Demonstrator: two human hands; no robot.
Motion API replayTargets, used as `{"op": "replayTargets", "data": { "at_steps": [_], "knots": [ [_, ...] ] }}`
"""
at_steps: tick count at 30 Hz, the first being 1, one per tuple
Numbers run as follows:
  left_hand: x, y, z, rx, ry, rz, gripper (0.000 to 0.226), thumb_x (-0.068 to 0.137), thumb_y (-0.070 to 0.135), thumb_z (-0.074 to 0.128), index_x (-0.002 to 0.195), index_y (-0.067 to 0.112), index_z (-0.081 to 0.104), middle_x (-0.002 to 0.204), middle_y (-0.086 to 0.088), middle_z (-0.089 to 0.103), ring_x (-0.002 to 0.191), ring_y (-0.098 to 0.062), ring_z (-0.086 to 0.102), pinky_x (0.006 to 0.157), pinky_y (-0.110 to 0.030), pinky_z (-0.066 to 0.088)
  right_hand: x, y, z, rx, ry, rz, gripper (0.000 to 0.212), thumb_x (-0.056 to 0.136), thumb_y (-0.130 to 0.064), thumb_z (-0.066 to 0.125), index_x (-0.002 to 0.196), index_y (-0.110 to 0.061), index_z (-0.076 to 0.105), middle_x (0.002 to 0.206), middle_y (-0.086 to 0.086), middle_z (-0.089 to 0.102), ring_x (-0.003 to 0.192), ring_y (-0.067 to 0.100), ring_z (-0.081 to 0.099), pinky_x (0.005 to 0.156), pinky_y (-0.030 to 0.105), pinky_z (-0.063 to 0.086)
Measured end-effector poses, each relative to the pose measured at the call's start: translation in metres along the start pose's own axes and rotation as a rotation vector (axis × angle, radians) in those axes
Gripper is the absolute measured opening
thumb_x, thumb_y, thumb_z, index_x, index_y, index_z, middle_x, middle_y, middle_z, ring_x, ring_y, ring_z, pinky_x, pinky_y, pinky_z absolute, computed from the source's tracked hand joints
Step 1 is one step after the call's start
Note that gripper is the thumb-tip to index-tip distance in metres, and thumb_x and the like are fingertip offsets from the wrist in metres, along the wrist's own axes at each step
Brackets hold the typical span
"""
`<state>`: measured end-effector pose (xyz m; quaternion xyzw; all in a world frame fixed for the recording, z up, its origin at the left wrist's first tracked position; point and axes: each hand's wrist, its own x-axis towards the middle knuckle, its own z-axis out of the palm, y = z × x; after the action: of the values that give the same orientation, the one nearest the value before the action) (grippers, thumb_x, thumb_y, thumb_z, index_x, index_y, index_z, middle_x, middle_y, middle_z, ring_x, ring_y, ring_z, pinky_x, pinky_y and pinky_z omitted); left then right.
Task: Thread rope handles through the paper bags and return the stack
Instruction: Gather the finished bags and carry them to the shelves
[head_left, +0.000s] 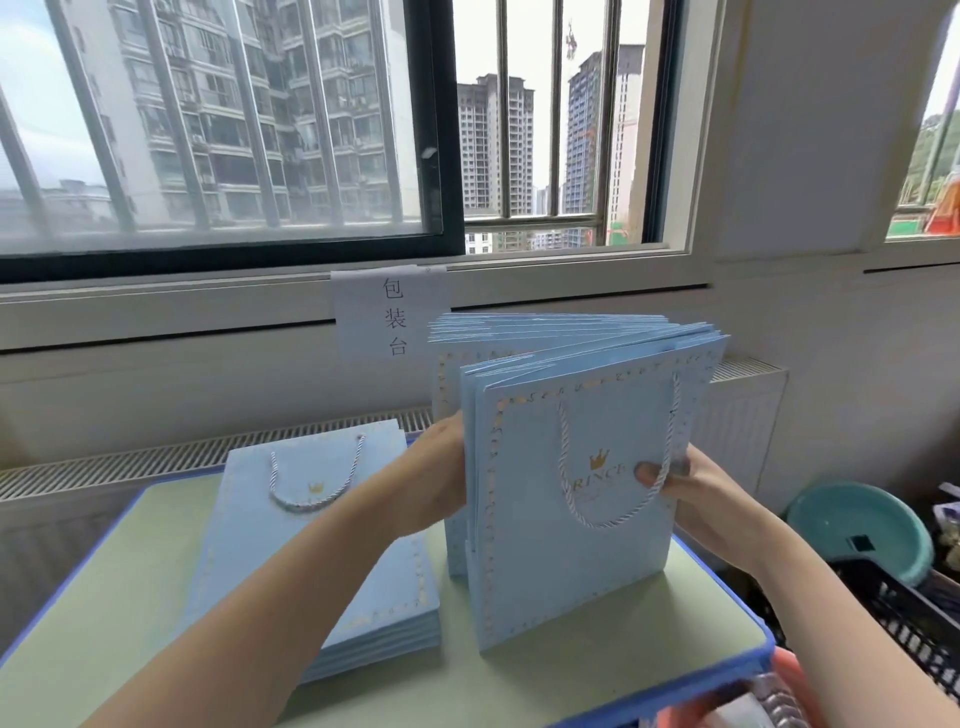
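A stack of light blue paper bags with gold trim stands upright on its bottom edge on the green table. A white twisted rope handle hangs down the front bag. My left hand grips the stack's left edge. My right hand grips the right edge, thumb pressed on the front bag over the rope. Further back the bags fan apart at the top. A second pile of blue bags lies flat to the left, with a rope handle on its top bag.
The table has a blue rim. A paper sign hangs on the window sill behind. A radiator grille runs along the wall. A teal basin sits in a dark crate at the right.
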<state>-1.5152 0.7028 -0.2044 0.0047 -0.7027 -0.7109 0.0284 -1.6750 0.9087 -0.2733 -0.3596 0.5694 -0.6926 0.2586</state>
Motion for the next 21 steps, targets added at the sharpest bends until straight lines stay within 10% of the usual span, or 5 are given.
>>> {"op": "replayTargets", "data": {
  "at_steps": [4,8,11,14,21],
  "knots": [
    [-0.007,-0.036,-0.014,0.328,0.198,-0.067,0.034,0.099,0.039,0.042,0.094,0.015,0.066,0.086,-0.004,0.071,0.077,-0.016,0.067,0.077,-0.038,0.056,0.000,-0.001,0.001,-0.005,0.017,0.002,0.077,0.060,-0.027,0.081,0.128,-0.008,0.052,0.122,0.013,0.064,0.109,0.032,0.062,0.078,0.032,0.054],
    [-0.031,-0.047,-0.038,0.582,0.634,0.563,0.036,0.083,0.059,0.044,0.100,0.032,0.059,0.098,0.013,0.067,0.094,-0.007,0.062,0.078,-0.026,0.049,-0.001,-0.003,0.004,-0.010,0.003,-0.008,0.064,0.068,-0.020,0.076,0.127,-0.009,0.053,0.123,0.013,0.063,0.112,0.032,0.061,0.081,0.033,0.054],
    [-0.022,-0.049,-0.039,0.642,0.426,0.447,0.092,0.072,0.046,0.072,0.142,0.034,0.014,0.143,0.017,0.030,0.130,0.003,0.031,0.107,-0.015,0.028,-0.002,-0.005,0.006,-0.028,-0.005,-0.022,0.063,0.065,-0.023,0.073,0.125,-0.010,0.057,0.123,0.014,0.063,0.111,0.032,0.061,0.084,0.036,0.054],
    [0.002,-0.049,-0.029,0.406,0.261,0.300,0.117,0.070,0.002,0.077,0.149,0.028,-0.005,0.133,0.012,0.038,0.114,-0.001,0.046,0.088,-0.016,0.046,-0.002,-0.006,0.010,-0.026,-0.017,-0.018,0.054,0.063,-0.023,0.074,0.115,-0.016,0.066,0.120,0.013,0.065,0.109,0.031,0.063,0.081,0.035,0.054],
    [0.022,-0.054,-0.033,0.229,0.355,0.362,0.096,0.054,0.035,0.080,0.134,0.020,0.030,0.125,0.000,0.049,0.116,-0.011,0.053,0.086,-0.029,0.055,0.000,-0.006,0.022,-0.035,0.048,-0.081,0.050,0.071,-0.009,0.069,0.119,-0.012,0.061,0.117,0.012,0.066,0.107,0.032,0.063,0.086,0.042,0.054]
  ]
}}
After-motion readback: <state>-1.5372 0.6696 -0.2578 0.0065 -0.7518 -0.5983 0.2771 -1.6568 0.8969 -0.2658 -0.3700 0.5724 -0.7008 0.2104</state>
